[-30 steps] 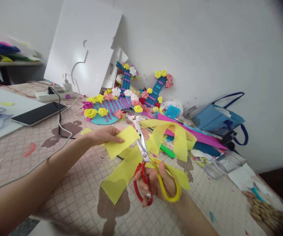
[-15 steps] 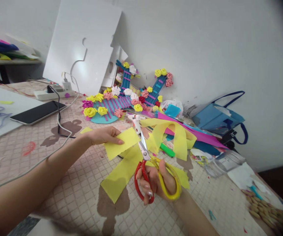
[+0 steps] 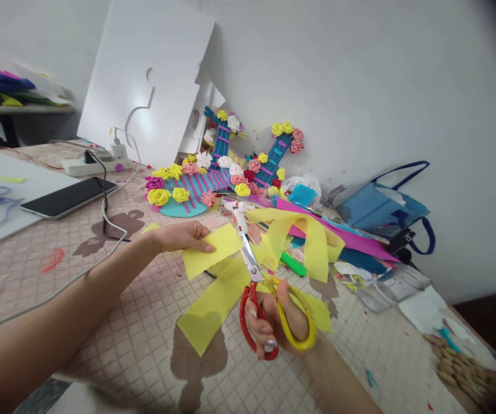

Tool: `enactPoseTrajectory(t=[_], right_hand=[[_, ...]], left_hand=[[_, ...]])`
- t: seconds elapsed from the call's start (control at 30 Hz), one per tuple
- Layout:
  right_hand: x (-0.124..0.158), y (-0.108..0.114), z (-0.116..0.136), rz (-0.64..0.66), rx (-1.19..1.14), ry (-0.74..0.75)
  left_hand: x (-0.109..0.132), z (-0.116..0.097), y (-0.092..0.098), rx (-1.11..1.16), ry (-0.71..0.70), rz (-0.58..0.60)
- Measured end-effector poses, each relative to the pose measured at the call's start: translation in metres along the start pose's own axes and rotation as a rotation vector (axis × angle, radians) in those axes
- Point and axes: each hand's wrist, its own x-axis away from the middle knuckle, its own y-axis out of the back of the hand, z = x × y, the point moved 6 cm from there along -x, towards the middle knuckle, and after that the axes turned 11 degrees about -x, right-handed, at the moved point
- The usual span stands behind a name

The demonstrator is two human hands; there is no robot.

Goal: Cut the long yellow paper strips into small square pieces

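Observation:
Between thumb and fingers, my left hand point(image 3: 186, 236) pinches a yellow paper piece point(image 3: 211, 251). My right hand point(image 3: 280, 316) has its thumb and fingers through the red and yellow handles of scissors point(image 3: 252, 270). The blades are nearly together, pointing up and away beside the right edge of the paper piece. Below the hands, a yellow paper strip point(image 3: 207, 313) lies on the table. More yellow strip point(image 3: 312, 238) curls up behind the scissors. A white and red glue gun point(image 3: 238, 214) lies just beyond the blade tips.
Paper-flower decorations point(image 3: 200, 187) stand at the back against the wall. To the left are a phone point(image 3: 69, 197), a power strip point(image 3: 88, 165) and a trailing cable point(image 3: 120, 229). A green marker point(image 3: 293, 264) lies mid-table. On the right are a blue bag point(image 3: 385, 207) and peanuts point(image 3: 458, 368).
The scissor blades have closed towards each other, and the red handle has shifted slightly right and down with my right fingers. My left hand keeps its hold on the yellow paper.

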Motion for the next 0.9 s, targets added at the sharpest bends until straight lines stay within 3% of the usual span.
enactPoseTrajectory(t=[0.4, 0.6, 0.9], right_hand=[[-0.005, 0.004, 0.0, 0.023, 0.026, 0.06], [-0.003, -0.003, -0.007, 0.066, -0.04, -0.017], [-0.002, -0.004, -0.006, 0.013, -0.042, -0.044]], left_hand=[[-0.001, 0.002, 0.003, -0.01, -0.003, -0.002], [0.0, -0.004, -0.007, -0.058, -0.015, 0.033], [0.0, -0.003, -0.013, -0.068, -0.005, 0.067]])
